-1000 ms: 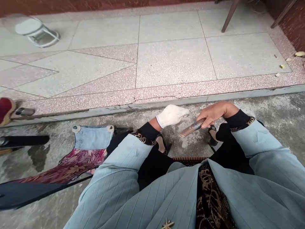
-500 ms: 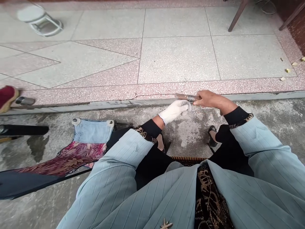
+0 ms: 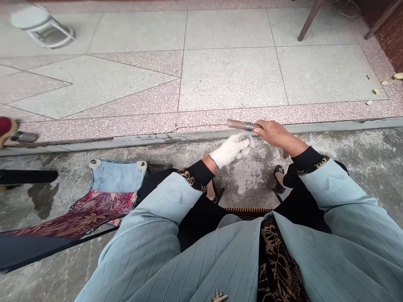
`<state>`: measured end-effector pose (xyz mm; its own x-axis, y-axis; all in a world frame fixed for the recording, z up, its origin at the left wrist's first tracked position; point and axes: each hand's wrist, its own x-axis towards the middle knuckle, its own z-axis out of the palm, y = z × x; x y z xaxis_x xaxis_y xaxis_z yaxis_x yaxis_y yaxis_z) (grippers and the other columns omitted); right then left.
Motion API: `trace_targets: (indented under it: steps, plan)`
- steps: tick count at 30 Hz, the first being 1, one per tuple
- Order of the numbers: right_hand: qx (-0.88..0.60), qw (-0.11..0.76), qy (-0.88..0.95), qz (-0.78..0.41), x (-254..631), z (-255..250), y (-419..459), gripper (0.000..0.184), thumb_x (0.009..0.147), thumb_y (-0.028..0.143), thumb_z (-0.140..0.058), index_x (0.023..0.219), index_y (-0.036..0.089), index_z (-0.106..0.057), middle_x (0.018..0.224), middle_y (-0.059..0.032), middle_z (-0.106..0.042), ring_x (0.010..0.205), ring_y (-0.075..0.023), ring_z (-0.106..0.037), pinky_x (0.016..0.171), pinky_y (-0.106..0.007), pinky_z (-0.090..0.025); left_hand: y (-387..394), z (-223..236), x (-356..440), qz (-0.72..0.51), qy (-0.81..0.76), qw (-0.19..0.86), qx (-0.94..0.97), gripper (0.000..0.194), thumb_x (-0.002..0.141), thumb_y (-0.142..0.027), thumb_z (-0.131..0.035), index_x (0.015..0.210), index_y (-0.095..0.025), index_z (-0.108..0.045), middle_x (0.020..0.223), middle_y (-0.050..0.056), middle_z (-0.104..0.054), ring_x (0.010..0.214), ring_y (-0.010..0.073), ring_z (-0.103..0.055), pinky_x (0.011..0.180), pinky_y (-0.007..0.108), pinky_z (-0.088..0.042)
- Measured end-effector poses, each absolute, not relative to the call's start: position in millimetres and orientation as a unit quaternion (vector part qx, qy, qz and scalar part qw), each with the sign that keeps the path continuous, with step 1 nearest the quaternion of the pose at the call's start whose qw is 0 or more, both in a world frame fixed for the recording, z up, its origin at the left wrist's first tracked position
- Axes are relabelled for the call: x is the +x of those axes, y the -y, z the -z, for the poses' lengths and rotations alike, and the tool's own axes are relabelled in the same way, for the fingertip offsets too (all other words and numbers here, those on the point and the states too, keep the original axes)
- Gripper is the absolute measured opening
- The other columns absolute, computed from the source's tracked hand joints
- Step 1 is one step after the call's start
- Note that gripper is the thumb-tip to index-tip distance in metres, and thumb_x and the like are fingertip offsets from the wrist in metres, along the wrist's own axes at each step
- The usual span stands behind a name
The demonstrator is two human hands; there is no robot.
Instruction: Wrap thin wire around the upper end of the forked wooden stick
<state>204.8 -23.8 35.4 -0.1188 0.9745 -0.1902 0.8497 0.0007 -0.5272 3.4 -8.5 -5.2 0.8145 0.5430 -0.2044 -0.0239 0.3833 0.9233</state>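
Note:
My right hand is bare and wraps round one end of a brown stick-like handle bound with wire. The handle points left, held above the edge of the tiled step. Just below it is my left hand, in a white knitted glove with the fingers curled. A pale, see-through scrap shows at the left fingertips; what it is I cannot make out. The two hands are close together but apart.
The tiled step runs across in front. A folding chair with denim and floral cloth stands at left, near a black tube-like object. A white stool, a metal cylinder and wooden legs are farther off.
The free end of the handle has tipped up slightly in my right hand. My left hand stays curled just below it. The whole view has shifted a little.

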Motion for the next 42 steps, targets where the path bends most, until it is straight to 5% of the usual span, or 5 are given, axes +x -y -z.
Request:
trace_targets:
  steps: [8,15,20,31,42]
  plan:
    - [-0.433,0.234,0.587,-0.643,217,-50,28,0.044,0.090,0.058,-0.058,0.076,0.017,-0.059,0.063,0.0005,-0.053,0.053,-0.0108,-0.046,0.056,-0.026,-0.037,1,9,-3,-0.132,-0.241,0.701,0.659,0.038,0.092,-0.052,-0.057,0.090,-0.014,-0.060,0.063,-0.001,-0.052,0.051,0.0079,-0.043,0.048,0.020,-0.033]
    - [-0.277,-0.175,0.658,-0.678,222,-60,31,0.042,0.088,0.053,-0.064,0.077,0.013,-0.064,0.061,0.0018,-0.054,0.052,-0.0088,-0.045,0.056,-0.025,-0.036,-6,5,-8,0.006,-0.189,0.379,0.906,0.018,0.090,-0.024,-0.050,0.082,-0.016,-0.064,0.072,0.001,-0.060,0.066,0.0128,-0.051,0.064,0.024,-0.036]
    - [-0.474,-0.295,0.660,-0.502,209,-58,32,0.035,0.092,0.039,-0.060,0.070,0.012,-0.063,0.056,-0.0015,-0.053,0.050,-0.0117,-0.044,0.057,-0.029,-0.035,-1,-4,-8,0.006,-0.164,0.482,0.861,0.019,0.087,-0.020,-0.047,0.081,-0.015,-0.064,0.070,-0.002,-0.058,0.062,0.0097,-0.049,0.062,0.022,-0.035]
    - [-0.641,-0.189,0.692,-0.272,216,-47,15,0.040,0.096,0.044,-0.048,0.099,0.011,-0.070,0.102,-0.0195,-0.070,0.088,-0.0278,-0.064,0.066,-0.032,-0.039,16,13,3,-0.079,-0.294,0.720,0.624,0.022,0.089,-0.036,-0.054,0.086,-0.015,-0.060,0.058,-0.003,-0.048,0.046,0.0064,-0.037,0.043,0.018,-0.024]
    - [-0.474,0.108,0.618,-0.618,233,-59,23,0.041,0.091,0.055,-0.056,0.078,0.017,-0.059,0.070,-0.0004,-0.057,0.056,-0.0103,-0.048,0.059,-0.025,-0.040,19,20,10,-0.118,-0.309,0.657,0.677,0.020,0.092,-0.029,-0.049,0.085,-0.013,-0.060,0.062,-0.001,-0.052,0.055,0.0089,-0.046,0.056,0.021,-0.040]
